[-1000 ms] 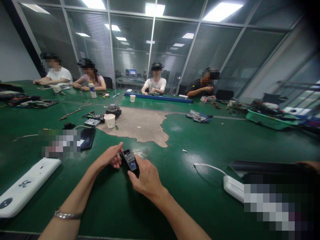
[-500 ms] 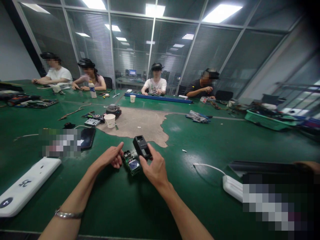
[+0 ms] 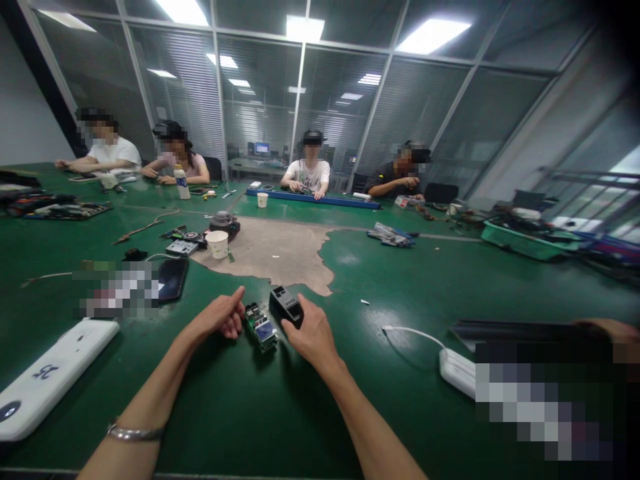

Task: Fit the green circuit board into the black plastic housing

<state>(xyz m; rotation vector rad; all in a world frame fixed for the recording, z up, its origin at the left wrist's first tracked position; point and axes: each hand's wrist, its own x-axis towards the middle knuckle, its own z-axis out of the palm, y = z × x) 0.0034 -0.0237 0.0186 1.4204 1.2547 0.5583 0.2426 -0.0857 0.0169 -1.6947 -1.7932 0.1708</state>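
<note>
A black plastic housing with cut-outs in its face is gripped by my right hand, thumb and fingers on its right side. Just left of it, a green circuit board with a small screen rests on the green table. Beside the board's left edge is my left hand, with its thumb and index finger stretched forward and the other fingers curled. Nothing shows in its grasp, and whether its fingertips touch the board is unclear.
Behind my hands are a paper cup and a bare tan patch. A white device and black phone lie left; a white power bank with cable lies right. Several people sit across the table. Gloves lie farther back.
My right hand has lowered the black housing and tilted it, so it sits closer to the table beside the board. My left hand is nearly unchanged. The view has shifted slightly.
</note>
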